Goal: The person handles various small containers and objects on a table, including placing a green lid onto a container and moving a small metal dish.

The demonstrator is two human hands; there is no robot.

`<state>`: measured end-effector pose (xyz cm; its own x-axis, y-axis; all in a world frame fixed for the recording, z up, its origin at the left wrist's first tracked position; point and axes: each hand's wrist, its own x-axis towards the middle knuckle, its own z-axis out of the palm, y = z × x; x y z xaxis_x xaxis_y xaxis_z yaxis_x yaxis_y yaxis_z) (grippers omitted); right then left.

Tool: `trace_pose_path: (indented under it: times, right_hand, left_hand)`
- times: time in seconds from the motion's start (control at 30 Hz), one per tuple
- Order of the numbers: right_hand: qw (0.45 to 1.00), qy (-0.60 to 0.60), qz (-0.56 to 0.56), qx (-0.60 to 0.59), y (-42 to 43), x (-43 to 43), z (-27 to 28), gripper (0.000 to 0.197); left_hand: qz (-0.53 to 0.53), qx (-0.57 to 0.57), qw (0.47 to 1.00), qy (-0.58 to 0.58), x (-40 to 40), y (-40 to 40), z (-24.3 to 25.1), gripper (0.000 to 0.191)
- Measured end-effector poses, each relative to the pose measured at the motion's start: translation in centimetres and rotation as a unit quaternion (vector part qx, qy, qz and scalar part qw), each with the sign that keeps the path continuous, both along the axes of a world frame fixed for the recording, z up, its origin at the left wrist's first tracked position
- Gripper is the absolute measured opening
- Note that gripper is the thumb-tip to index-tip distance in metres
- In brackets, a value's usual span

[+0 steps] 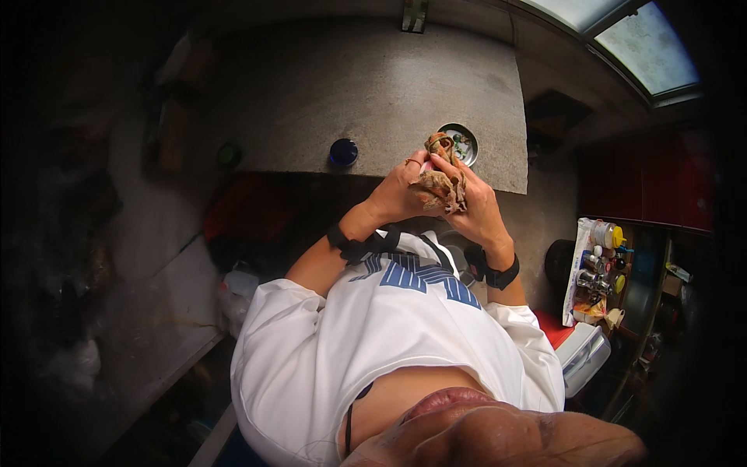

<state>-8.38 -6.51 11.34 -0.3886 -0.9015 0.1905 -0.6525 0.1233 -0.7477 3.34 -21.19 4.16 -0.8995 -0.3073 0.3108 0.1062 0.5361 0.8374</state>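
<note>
Just beyond the front edge of the concrete slab table, my left hand [398,185] and my right hand [480,201] come together around a crumpled brown and orange cloth [442,190]. One end of the cloth bunches up above my fingers, and the other hangs loose below them. Between my hands a bit of something pink and whitish [428,167] shows; the cloth and fingers hide the rest. Right behind the cloth, a round shallow dish [474,153] with a dark rim stands on the table. Small green and white pieces [461,143] lie in it.
A dark blue round lid or container [344,152] sits near the table's [350,87] front edge, with a green round object [229,154] farther left. Jars and bottles [601,262] crowd a shelf on the right. Beside me is a white plastic box [585,356].
</note>
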Motion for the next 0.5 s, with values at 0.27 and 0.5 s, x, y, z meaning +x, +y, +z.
trace_pose_path:
  times: [0.27, 0.5]
  right_hand:
    - [0.989, 0.1, 0.049, -0.101, -0.2, -0.7, -0.6, 0.057]
    - [0.978, 0.046, 0.072, -0.192, 0.3, -1.2, -0.5, 0.044]
  left_hand:
    - [-0.013, 0.119, 0.99, -0.069, 0.5, 0.0, 0.9, 0.069]
    - [0.03, 0.28, 0.957, -0.072, 0.9, -0.6, 1.8, 0.078]
